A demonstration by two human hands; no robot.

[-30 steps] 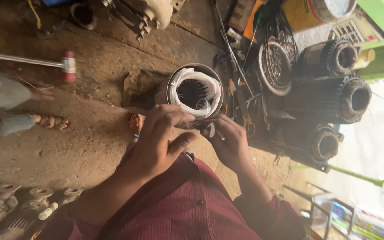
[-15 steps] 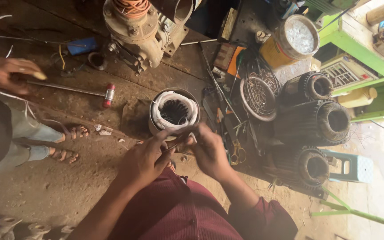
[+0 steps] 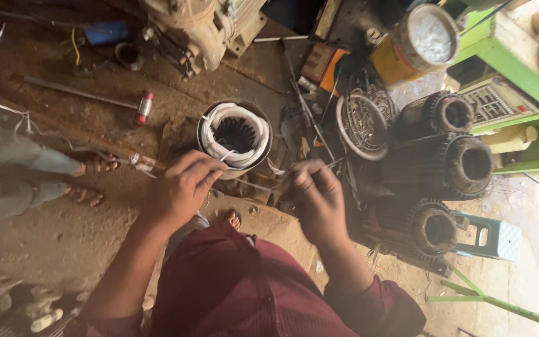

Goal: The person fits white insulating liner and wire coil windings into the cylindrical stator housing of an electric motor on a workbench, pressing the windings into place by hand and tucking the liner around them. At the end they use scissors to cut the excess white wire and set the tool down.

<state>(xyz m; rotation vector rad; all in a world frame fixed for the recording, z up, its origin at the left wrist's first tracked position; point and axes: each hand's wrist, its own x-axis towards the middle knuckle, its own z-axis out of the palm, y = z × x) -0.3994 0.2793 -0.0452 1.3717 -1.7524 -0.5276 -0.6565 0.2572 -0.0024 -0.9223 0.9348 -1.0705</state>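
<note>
A round motor stator (image 3: 234, 134) with white wrapped windings stands on the dirt floor in front of me. My left hand (image 3: 181, 190) rests against its near rim, fingers pinched on a thin white cord (image 3: 254, 186). That cord runs rightwards to my right hand (image 3: 312, 193), which is closed on its other end just right of the stator. Both arms wear dark red sleeves.
Three black ribbed motor housings (image 3: 444, 175) lie stacked to the right. A wire coil (image 3: 362, 125), a yellow can (image 3: 416, 43) and a green frame (image 3: 513, 68) stand behind. A hammer (image 3: 88, 97) lies far left, near another person's sandalled feet (image 3: 92, 181).
The view has dropped and closed in on the stator. My hands have moved apart, stretching the white cord between them; my right hand has shifted right.
</note>
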